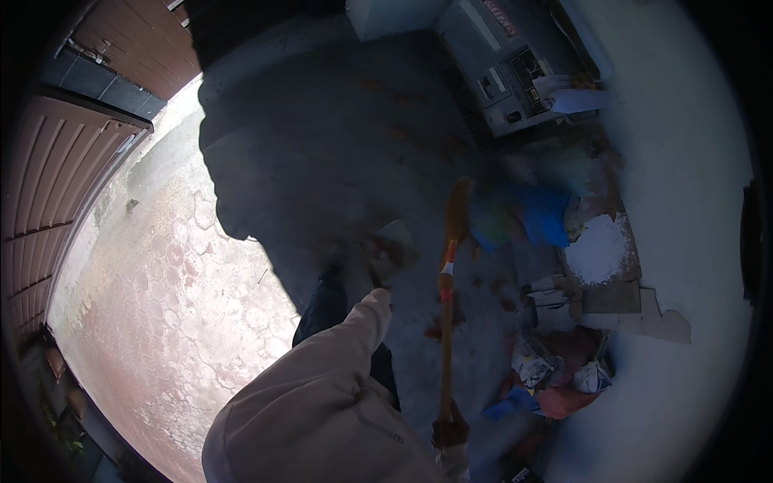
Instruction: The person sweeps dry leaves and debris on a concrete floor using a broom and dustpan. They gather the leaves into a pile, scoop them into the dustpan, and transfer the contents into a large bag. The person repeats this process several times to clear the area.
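My left hand (378,299) grips the handle of a dim, blurred dustpan (394,245), held out ahead of my beige sleeve. My right hand (448,427), low in the view, is closed round the wooden handle of a broom (446,346), whose brown bristles (458,201) reach up over the shaded floor. Small brown scraps lie on the floor around the broom, too blurred to make out.
A grey machine (511,72) stands at upper right. Beside the pale wall (676,201) lie a blue bag (539,217), white granules (596,249) on cardboard (660,318), and crumpled bags (564,374). A sunlit paved path (161,274) and brown gate (56,177) are at left.
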### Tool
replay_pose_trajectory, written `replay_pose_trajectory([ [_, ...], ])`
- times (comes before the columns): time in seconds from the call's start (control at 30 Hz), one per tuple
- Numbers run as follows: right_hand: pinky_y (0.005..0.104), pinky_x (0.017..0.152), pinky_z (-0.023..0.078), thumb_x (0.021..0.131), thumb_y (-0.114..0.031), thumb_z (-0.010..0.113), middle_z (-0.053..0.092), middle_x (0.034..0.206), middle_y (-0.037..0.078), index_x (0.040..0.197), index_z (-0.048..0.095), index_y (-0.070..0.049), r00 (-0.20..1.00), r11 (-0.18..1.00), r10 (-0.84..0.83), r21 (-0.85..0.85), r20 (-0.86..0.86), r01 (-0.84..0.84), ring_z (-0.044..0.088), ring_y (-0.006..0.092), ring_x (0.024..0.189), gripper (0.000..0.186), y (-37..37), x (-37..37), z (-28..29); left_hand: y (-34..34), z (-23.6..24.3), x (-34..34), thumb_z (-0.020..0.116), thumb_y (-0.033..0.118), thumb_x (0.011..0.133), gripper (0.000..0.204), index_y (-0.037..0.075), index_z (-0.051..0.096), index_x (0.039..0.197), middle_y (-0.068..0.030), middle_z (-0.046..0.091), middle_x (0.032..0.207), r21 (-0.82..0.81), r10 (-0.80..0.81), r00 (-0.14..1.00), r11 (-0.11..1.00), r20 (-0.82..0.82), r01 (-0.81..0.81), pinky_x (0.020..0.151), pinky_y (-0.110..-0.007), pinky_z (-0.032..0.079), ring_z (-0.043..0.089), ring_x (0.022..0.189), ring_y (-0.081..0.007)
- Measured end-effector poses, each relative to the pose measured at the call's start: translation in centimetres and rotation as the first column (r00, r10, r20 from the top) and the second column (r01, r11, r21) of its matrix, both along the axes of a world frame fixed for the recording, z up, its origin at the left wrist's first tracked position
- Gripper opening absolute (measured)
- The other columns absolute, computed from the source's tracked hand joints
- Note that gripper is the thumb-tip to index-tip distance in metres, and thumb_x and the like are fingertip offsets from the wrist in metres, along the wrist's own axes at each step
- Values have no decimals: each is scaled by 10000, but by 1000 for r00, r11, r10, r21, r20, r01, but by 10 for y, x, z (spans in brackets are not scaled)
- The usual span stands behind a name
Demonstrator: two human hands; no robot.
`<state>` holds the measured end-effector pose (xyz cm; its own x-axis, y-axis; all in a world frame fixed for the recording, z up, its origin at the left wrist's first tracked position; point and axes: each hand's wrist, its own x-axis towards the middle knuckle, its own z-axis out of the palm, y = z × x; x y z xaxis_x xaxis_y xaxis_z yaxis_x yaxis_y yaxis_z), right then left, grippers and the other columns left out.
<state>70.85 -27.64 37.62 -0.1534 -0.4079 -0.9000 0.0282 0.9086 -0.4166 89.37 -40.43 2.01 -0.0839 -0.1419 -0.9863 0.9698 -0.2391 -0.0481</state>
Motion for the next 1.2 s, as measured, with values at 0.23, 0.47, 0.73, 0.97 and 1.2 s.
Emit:
replay_pose_trajectory([
  [0.23, 255, 375, 382, 872, -328, 412, 494, 584, 42, 1085, 470, -104, 947, 946, 322, -35, 16, -321, 467, 144, 437, 315, -30, 35, -34, -1, 20, 7, 614, 320, 747, 258, 111, 568, 892, -64, 566, 743, -86, -44, 996, 996, -73, 38, 547, -346, 459, 552, 641, -211],
  [0.47, 226, 432, 407, 875, -205, 435, 528, 715, 39, 1258, 358, -116, 631, 560, 697, -292, -340, -775, 515, 124, 563, 401, -35, 57, -85, -4, 47, 37, 587, 371, 765, 304, 113, 561, 924, -68, 568, 776, -229, -116, 991, 969, -71, 97, 570, -352, 463, 557, 667, -217],
  [0.73, 282, 632, 438, 868, -223, 457, 512, 1010, 69, 1265, 381, -96, 321, -26, 717, -484, -619, -875, 540, 195, 814, 424, -74, 97, -108, 26, 163, 85, 557, 428, 784, 359, 116, 553, 961, -72, 572, 813, -552, -107, 960, 832, -258, -55, 596, -358, 467, 562, 695, -224],
  [0.97, 329, 791, 448, 878, -277, 435, 488, 1169, 111, 1246, 407, -88, 462, -277, 507, -645, -728, -712, 525, 260, 999, 415, -92, 157, -159, 56, 212, 94, 526, 343, 816, 276, 110, 551, 961, -61, 564, 777, -425, -415, 816, 704, 403, 568, 576, -305, 466, 551, 669, -197],
  [1.2, 344, 659, 486, 890, -331, 391, 584, 919, 92, 1257, 389, -76, 542, 708, 649, -684, 533, -175, 590, 263, 794, 446, -115, 170, -165, -4, 146, 221, 565, 163, 778, 82, 85, 540, 764, -51, 487, 621, -62, -368, 261, 473, 893, 879, 512, -344, 472, 490, 524, -195],
])
